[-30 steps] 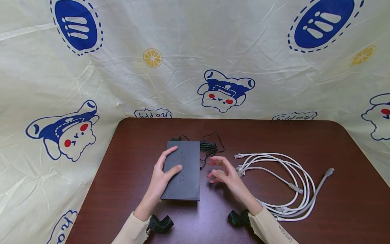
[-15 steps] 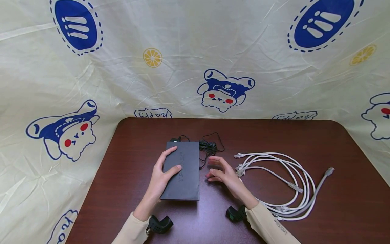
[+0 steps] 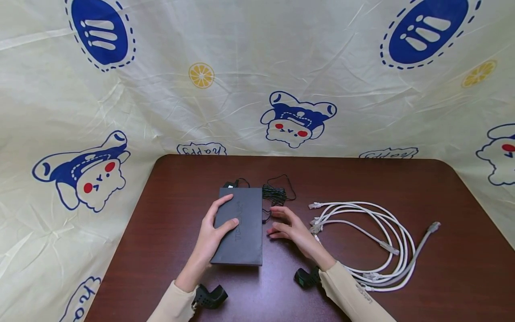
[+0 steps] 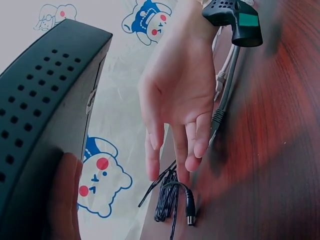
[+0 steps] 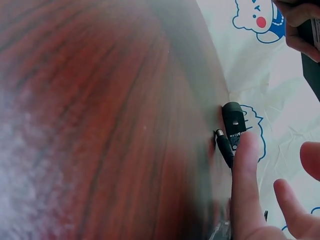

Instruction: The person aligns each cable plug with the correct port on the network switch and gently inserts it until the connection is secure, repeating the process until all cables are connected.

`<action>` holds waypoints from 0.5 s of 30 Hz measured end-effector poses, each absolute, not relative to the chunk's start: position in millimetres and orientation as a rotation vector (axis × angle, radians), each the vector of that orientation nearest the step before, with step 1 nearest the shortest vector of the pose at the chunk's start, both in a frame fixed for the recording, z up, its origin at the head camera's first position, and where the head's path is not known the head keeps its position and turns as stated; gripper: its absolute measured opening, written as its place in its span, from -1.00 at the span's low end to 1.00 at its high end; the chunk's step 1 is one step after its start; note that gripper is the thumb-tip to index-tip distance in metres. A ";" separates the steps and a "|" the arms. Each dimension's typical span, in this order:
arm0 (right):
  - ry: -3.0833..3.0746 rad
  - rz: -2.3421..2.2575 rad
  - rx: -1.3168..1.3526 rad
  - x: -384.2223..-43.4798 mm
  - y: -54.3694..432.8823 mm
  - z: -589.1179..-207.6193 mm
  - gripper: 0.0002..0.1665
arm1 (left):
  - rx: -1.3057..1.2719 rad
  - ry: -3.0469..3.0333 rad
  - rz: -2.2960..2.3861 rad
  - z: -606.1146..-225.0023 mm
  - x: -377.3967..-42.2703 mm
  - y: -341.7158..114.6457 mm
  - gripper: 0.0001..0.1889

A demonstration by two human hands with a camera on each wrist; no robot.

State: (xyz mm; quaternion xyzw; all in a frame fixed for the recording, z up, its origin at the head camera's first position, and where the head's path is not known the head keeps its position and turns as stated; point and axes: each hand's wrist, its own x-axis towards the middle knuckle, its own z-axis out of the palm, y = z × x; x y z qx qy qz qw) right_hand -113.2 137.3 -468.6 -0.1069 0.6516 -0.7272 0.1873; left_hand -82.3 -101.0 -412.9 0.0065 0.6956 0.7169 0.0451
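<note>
My left hand (image 3: 215, 235) holds a dark grey, flat network switch (image 3: 250, 237) above the table, thumb on its lettered top and fingers at its left side and beneath. Rows of vent holes mark the switch (image 4: 37, 82) in the left wrist view. To its right hovers my right hand (image 3: 295, 232), fingers spread and loosely bent, holding nothing. Close beyond those fingertips lies a tied black power cord (image 3: 275, 195). It ends in a barrel plug (image 4: 190, 212). The black power adapter (image 5: 234, 120) is mostly hidden behind the switch in the head view.
Coiled white and grey Ethernet cables (image 3: 389, 247) lie right of my right forearm, several plugs showing. The brown table (image 3: 454, 277) has rounded far corners. A pale printed cloth (image 3: 233, 120) hangs behind and beside it.
My right hand has moved slightly left, closer to the switch's right edge. My left hand and the switch have shifted a very little to the left.
</note>
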 end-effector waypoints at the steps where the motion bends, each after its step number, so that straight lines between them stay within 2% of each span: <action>1: 1.832 -2.041 -0.306 -113.8 136.7 -468.8 -0.42 | 0.018 2.131 2.185 -413.0 -82.4 -101.2 -0.43; 15: 1.802 -2.001 -0.290 -120.7 128.1 -473.0 -0.44 | 0.013 2.102 2.194 -414.1 -82.2 -102.0 -0.43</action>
